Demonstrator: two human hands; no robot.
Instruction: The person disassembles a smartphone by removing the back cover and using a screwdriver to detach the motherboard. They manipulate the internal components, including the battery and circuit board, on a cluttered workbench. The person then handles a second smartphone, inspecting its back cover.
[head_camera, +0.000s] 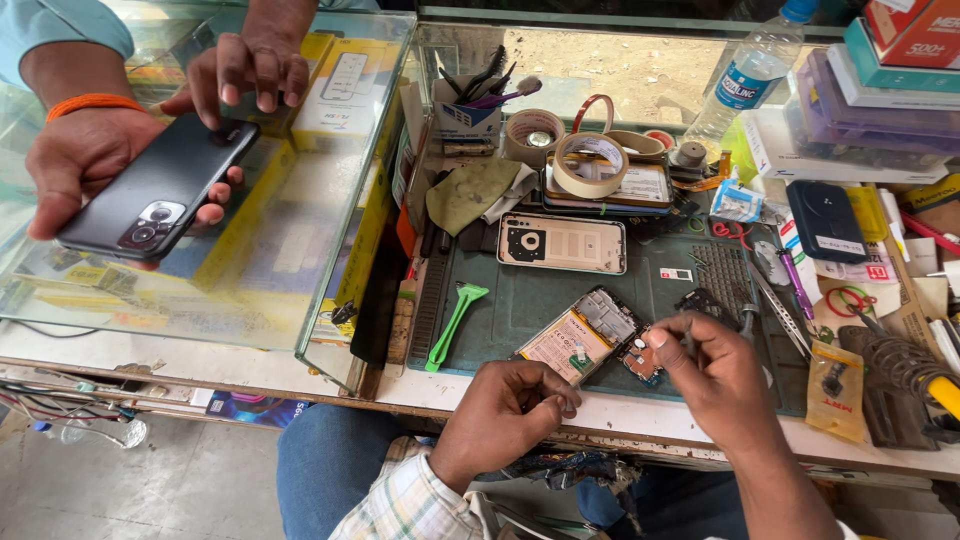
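An opened phone (585, 337) with its battery and circuit board showing lies on a dark green work mat (520, 295). My left hand (510, 405) rests at the phone's near edge, fingers curled against it. My right hand (705, 365) pinches a thin tool over the board end of the phone. The phone's removed back cover (561, 243) lies just beyond, inside face up.
Another person's two hands hold a black phone (155, 190) over a glass display case (290, 200) at the left. A green pry tool (452, 322), tape rolls (590, 160), tweezers (780, 315), a soldering iron stand (900, 365), a water bottle (745, 75) and stacked boxes (880, 90) crowd the bench.
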